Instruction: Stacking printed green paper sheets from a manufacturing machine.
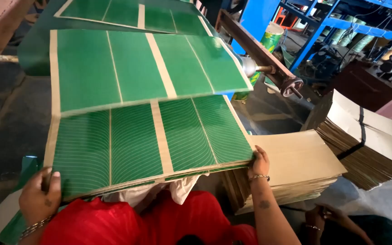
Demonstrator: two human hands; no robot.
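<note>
Green-printed cardboard sheets (153, 140), fanned stack over the red-clothed lap (159, 222) | left hand (39, 197) and right hand (258, 164) clamp near corners | likely heavy, floppy, slippery; grip edges.

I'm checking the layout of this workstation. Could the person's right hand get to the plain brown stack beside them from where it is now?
Probably yes: the right hand grips the green sheets' corner directly beside the brown stack, with nothing between.
</note>
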